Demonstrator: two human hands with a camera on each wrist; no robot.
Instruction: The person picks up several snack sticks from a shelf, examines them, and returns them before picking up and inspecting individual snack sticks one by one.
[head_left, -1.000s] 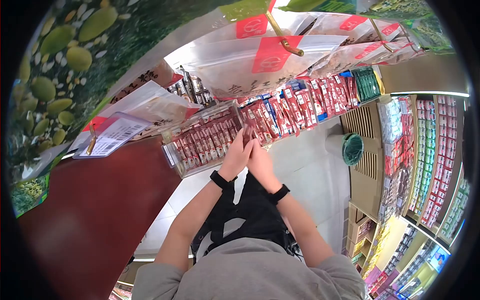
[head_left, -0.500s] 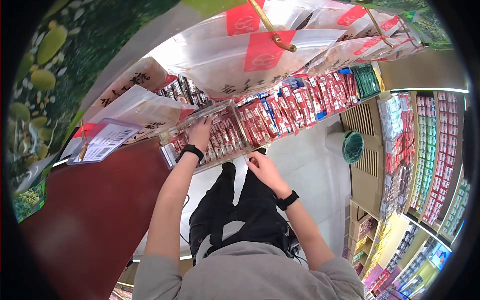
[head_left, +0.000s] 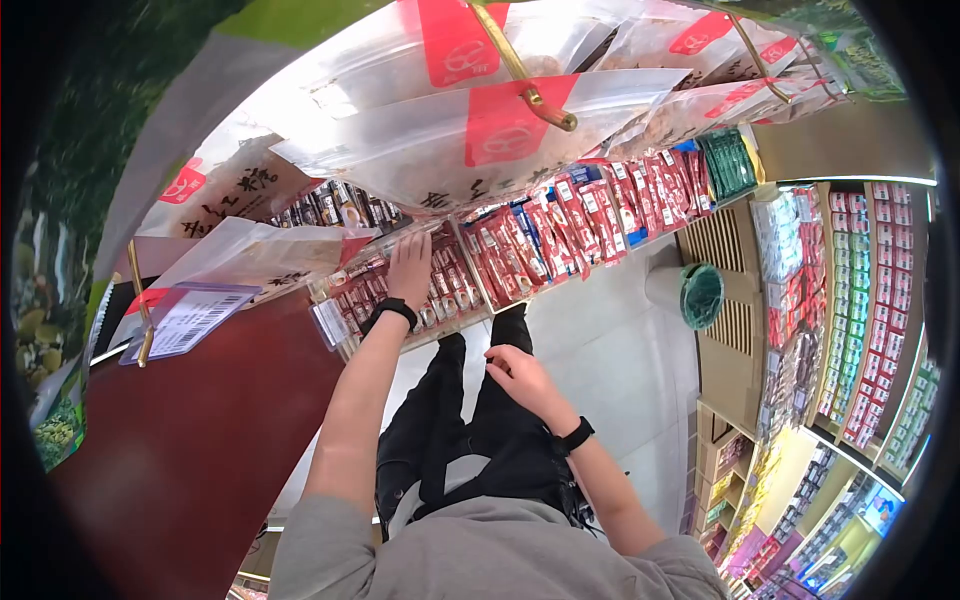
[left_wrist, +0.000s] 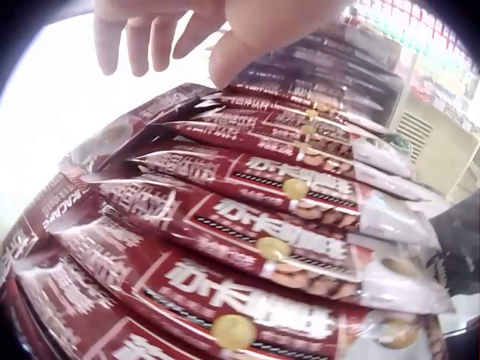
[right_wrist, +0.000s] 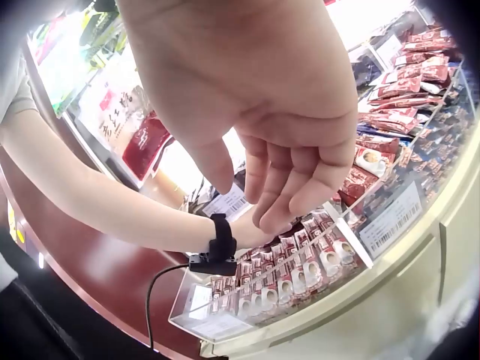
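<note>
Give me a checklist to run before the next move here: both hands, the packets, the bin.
1. Left hand placed over the clear bin: ok, it hangs just above the red packets.
2. Left grip on a packet: not ok, the fingers point down straight and pinch nothing.
3. Thumb touching a packet: cannot tell, its tip is very close.
4. Right hand free: ok, loosely curled, holding nothing, and apart from the bin.
5. Packets reachable: ok, they lie overlapped in a row with their tops uncovered.
</note>
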